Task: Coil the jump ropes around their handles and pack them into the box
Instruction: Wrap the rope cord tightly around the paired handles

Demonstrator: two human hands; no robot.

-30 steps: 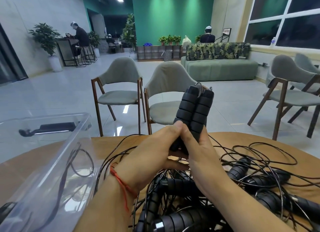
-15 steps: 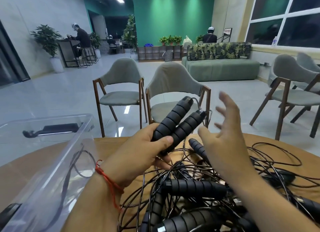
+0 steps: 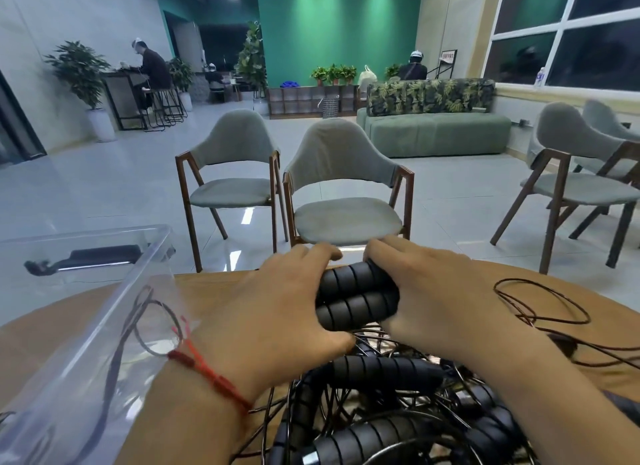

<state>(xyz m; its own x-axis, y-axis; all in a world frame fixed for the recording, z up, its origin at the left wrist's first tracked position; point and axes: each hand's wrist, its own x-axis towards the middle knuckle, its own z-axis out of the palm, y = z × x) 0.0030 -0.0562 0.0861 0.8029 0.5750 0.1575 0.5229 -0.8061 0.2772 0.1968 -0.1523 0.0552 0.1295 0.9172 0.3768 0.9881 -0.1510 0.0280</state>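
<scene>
Two black ribbed jump rope handles (image 3: 353,296) lie side by side and level between my hands, above the table. My left hand (image 3: 277,308) grips their left ends, fingers curled over the top and thumb beneath. My right hand (image 3: 433,298) grips their right ends in the same way. Under my hands sits a tangled pile of black jump ropes (image 3: 388,405) with several more foam handles. A clear plastic box (image 3: 86,326) stands at the left, tilted, with a loop of black rope inside it.
The round wooden table (image 3: 214,288) carries everything. Loose rope loops (image 3: 540,308) trail over its right side. Two grey chairs (image 3: 346,187) stand just past the far edge and more chairs stand at the right. People sit far off in the room.
The pair of handles swung from upright to level and dropped lower. My right hand, open in the air half a second ago, now grips the right ends.
</scene>
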